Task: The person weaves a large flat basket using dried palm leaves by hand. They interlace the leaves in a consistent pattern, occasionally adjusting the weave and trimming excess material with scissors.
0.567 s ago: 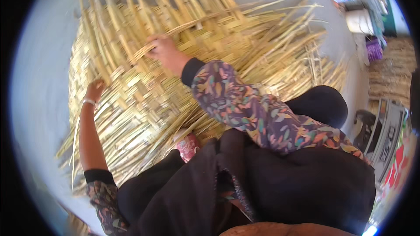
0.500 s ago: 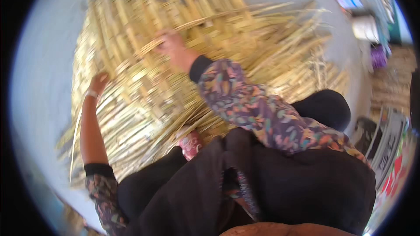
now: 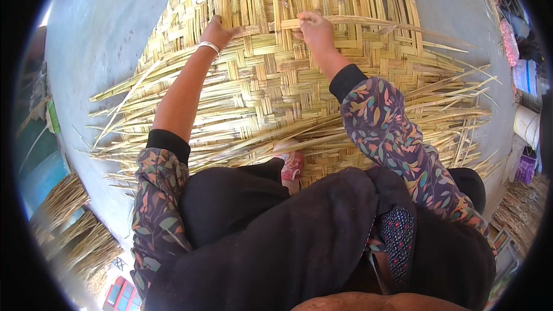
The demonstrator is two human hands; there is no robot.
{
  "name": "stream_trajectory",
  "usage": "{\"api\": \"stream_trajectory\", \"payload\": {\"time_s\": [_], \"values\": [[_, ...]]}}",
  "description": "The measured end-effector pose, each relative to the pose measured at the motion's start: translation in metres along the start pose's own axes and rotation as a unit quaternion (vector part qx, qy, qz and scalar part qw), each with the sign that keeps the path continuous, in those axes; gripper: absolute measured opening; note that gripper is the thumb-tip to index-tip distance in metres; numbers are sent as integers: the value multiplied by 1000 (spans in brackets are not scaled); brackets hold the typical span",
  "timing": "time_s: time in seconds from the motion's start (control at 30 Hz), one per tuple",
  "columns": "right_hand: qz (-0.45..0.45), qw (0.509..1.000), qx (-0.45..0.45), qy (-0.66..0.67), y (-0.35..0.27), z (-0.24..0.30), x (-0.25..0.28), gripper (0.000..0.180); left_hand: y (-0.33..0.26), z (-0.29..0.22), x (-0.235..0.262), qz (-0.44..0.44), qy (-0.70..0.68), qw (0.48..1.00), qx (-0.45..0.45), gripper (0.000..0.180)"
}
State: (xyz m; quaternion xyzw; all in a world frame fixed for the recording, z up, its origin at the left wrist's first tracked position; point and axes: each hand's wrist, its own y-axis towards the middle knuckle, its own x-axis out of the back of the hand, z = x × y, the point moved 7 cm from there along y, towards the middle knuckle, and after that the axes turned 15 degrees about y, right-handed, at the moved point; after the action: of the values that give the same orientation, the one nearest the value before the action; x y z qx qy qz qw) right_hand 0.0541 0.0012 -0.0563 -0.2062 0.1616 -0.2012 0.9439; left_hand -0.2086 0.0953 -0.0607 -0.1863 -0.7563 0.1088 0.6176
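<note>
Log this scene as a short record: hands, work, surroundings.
Right hand: fingers pinching a flat cross strip
Left hand: at the weave, thumb toward the right hand; grip unclear
Mat: partly woven, loose ends at both sides
Left wrist: white bangle
Far left: bundled stalks
Far right: white container

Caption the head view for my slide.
Right hand holding a reed strip, left hand nearby, over a partly woven mat.
</note>
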Motion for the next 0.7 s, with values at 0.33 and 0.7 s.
{"api": "stream_trajectory", "payload": {"time_s": [0.33, 0.7], "values": [[-21, 985, 97, -143, 2, -13, 8, 17, -34, -17, 2, -33, 91, 995, 11, 74], [55, 997, 43, -26, -14, 0, 2, 23, -90, -56, -12, -109, 238, 956, -131, 54]]}}
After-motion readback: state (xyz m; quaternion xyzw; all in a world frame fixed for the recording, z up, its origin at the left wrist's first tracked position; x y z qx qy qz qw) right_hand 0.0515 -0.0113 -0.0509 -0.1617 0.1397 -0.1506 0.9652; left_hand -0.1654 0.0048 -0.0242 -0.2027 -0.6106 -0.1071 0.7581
